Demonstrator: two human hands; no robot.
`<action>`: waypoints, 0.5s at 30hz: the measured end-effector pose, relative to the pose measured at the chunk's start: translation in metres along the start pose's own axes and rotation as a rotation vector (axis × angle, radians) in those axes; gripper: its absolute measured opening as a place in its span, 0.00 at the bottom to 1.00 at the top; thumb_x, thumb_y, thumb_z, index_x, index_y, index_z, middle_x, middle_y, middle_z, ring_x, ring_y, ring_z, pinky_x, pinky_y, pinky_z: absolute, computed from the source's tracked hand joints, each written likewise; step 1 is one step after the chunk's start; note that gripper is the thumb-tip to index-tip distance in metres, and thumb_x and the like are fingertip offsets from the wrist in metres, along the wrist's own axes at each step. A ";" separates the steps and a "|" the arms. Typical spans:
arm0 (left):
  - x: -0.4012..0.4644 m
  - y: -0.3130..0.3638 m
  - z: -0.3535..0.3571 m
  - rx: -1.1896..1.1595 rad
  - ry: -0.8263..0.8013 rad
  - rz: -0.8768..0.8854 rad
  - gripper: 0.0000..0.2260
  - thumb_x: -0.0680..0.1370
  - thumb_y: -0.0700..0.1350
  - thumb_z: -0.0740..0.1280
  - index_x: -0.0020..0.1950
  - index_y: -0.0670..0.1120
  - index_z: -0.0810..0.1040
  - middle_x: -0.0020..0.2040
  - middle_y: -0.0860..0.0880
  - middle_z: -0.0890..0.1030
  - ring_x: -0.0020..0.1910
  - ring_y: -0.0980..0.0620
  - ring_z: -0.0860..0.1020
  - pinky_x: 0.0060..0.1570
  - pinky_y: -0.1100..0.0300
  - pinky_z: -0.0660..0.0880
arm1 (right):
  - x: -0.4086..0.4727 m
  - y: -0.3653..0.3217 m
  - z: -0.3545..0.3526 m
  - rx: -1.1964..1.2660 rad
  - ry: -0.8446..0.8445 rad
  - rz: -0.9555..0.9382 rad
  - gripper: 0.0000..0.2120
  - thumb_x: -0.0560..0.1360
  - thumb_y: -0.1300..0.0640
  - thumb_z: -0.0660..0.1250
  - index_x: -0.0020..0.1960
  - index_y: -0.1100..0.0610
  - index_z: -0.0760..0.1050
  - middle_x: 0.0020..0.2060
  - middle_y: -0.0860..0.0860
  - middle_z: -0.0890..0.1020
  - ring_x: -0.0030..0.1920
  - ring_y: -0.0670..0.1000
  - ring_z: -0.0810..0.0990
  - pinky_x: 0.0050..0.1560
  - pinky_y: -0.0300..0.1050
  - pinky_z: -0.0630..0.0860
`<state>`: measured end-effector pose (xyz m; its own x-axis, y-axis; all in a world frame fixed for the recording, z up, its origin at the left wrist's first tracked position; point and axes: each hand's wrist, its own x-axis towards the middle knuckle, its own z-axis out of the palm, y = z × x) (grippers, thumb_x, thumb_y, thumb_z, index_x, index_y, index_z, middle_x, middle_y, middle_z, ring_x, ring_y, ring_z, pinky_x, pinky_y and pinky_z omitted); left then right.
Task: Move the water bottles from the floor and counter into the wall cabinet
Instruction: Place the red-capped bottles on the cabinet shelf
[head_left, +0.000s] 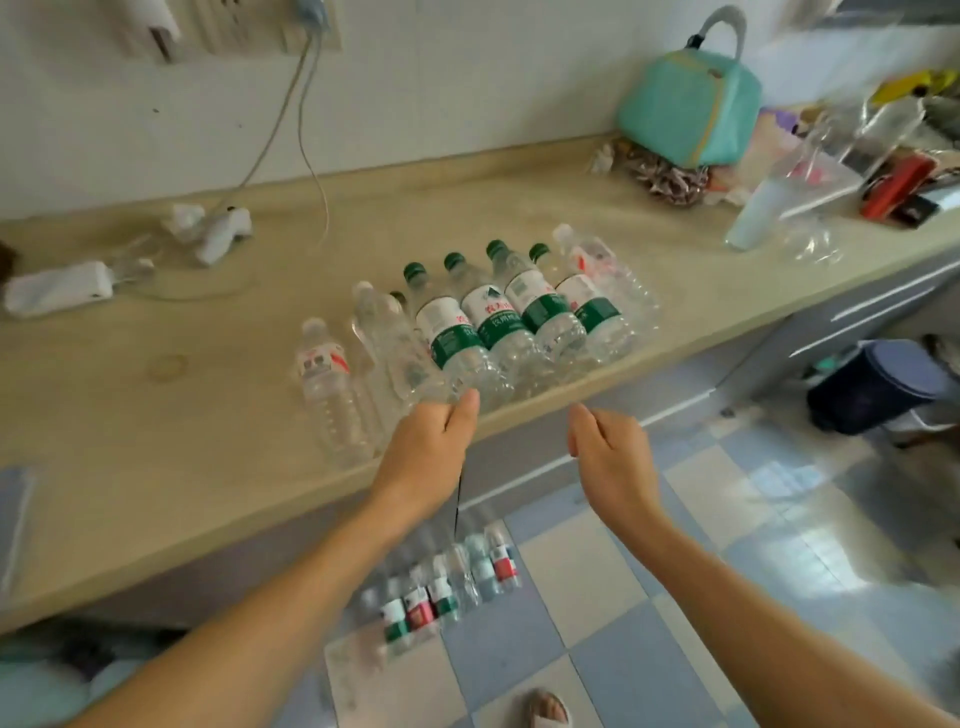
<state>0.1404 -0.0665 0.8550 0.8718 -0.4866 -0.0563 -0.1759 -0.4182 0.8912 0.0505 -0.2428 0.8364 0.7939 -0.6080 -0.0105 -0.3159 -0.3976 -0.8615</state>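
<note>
While the left hand (428, 441) is reaching to the tabletop (156, 415) edge at frame centre, its curled fingers are closing on the base of a green-labelled bottle (452, 332), seemingly gripping it. The right hand (608, 447) is hovering just right of it, loosely curled and holding nothing. More bottles are lying in a row on the tabletop, and others (447, 592) are lying on the checkered floor (675, 597) below.

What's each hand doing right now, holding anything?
Left hand: grips the base of a green-label bottle lying on the counter.
Right hand: loosely curled, holding nothing.
</note>
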 end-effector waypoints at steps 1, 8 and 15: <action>-0.004 -0.018 0.014 0.001 -0.023 -0.040 0.26 0.86 0.54 0.55 0.31 0.43 0.69 0.26 0.45 0.66 0.25 0.51 0.63 0.28 0.58 0.59 | -0.003 0.024 0.008 -0.013 -0.035 0.058 0.22 0.81 0.53 0.59 0.31 0.60 0.61 0.23 0.47 0.62 0.26 0.48 0.60 0.30 0.46 0.57; -0.028 -0.193 0.144 0.112 -0.155 -0.415 0.25 0.85 0.56 0.56 0.29 0.47 0.66 0.21 0.54 0.65 0.22 0.57 0.63 0.29 0.58 0.59 | -0.011 0.210 0.077 -0.133 -0.313 0.350 0.23 0.83 0.48 0.56 0.31 0.57 0.68 0.22 0.46 0.67 0.25 0.43 0.64 0.28 0.41 0.63; 0.007 -0.371 0.271 0.028 0.024 -0.731 0.19 0.84 0.56 0.57 0.44 0.45 0.78 0.32 0.50 0.78 0.29 0.52 0.75 0.30 0.58 0.68 | 0.020 0.428 0.124 -0.248 -0.526 0.531 0.22 0.85 0.48 0.54 0.51 0.64 0.78 0.44 0.60 0.83 0.44 0.62 0.81 0.48 0.60 0.80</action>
<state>0.0879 -0.1223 0.4020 0.7806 -0.0592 -0.6223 0.4434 -0.6493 0.6179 -0.0044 -0.3397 0.4041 0.6262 -0.3789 -0.6814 -0.7794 -0.3243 -0.5360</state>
